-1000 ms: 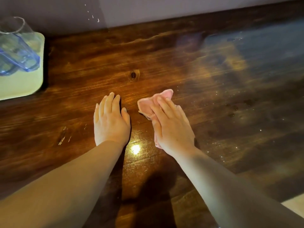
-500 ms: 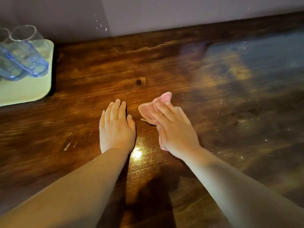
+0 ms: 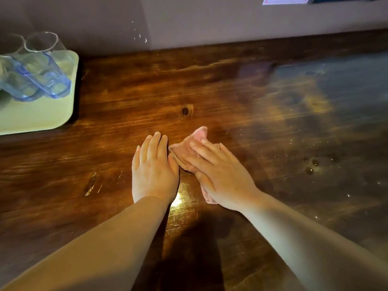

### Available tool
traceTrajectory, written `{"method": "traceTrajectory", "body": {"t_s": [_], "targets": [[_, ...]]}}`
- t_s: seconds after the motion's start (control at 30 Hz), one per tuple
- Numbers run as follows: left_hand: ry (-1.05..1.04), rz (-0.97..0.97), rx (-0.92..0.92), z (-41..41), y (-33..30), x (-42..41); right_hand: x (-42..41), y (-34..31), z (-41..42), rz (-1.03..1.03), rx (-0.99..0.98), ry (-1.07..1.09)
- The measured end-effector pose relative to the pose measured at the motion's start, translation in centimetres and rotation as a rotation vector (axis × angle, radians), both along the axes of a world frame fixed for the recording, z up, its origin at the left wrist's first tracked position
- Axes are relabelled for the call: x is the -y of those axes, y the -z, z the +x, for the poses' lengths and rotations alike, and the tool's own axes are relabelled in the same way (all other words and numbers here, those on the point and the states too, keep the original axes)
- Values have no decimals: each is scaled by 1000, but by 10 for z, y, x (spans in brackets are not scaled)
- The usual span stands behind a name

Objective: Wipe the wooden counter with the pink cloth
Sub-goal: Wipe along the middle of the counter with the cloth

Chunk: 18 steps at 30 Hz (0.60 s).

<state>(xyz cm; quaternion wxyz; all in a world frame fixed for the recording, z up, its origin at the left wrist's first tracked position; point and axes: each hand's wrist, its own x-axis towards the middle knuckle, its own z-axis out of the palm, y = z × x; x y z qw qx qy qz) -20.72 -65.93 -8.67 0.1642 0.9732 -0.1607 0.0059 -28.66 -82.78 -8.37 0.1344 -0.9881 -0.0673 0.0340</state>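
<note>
the pink cloth (image 3: 196,141) lies flat under the right hand (image 3: 218,173), whose straight fingers press it to the wooden surface (image 3: 241,106), just beside the left hand (image 3: 154,171) resting flat, droplets (image 3: 310,166) well to the right.

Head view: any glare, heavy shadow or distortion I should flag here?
Head view: a bright glare spot on the wooden counter between the wrists; dark shadow below the arms; a hazy sheen at right; wide-angle bending of the counter's back edge; both hands stay legible.
</note>
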Motion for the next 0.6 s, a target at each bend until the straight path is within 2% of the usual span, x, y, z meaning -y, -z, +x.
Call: {"method": "traceTrajectory", "body": {"t_s": [0.2,0.27,0.37,0.43,0.6], "targets": [[0,29,5,0,-2,1,1,-4,55,-15,104,342],[6,30,-3,0,-2,1,-2,-1,48,8,86,248],[2,23,2,0,0,0,11,0,26,35,33,-23],[1,18,13,1,1,0,26,-1,34,25,20,-31],[-1,21,15,1,1,1,17,-6,83,1,64,382]]}}
